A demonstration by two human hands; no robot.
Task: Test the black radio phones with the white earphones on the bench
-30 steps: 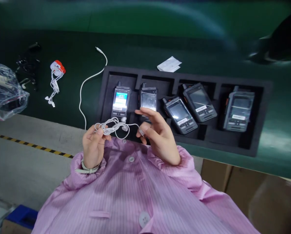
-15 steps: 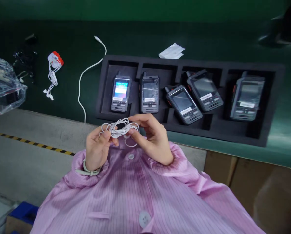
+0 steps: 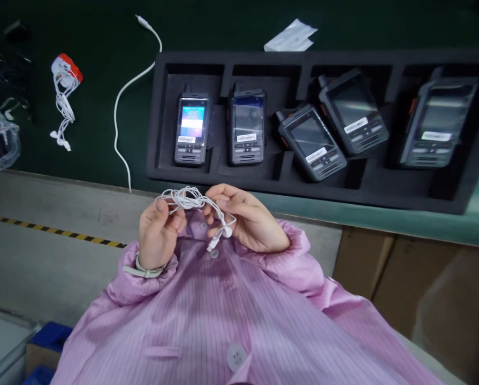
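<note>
My left hand pinches one end of a coiled white earphone cable between thumb and fingers. At the coil's other end, my right hand has its fingers closed on the cable, and an earbud and a white plug hang below them. Beyond my hands lies a black foam tray holding several handheld radios. The leftmost radio has a lit screen; the one beside it is dark. Two radios lie tilted in the tray, one of them nearer to me.
A loose white cable curves left of the tray. Farther left are bundled white earphones with a red piece, dark cables and a clear plastic bag. White paper lies behind the tray. Brown boxes stand below the table edge at right.
The view has shifted, so the tray appears higher and larger. The coil has stretched out, and its plug and an earbud now show under my right hand.
</note>
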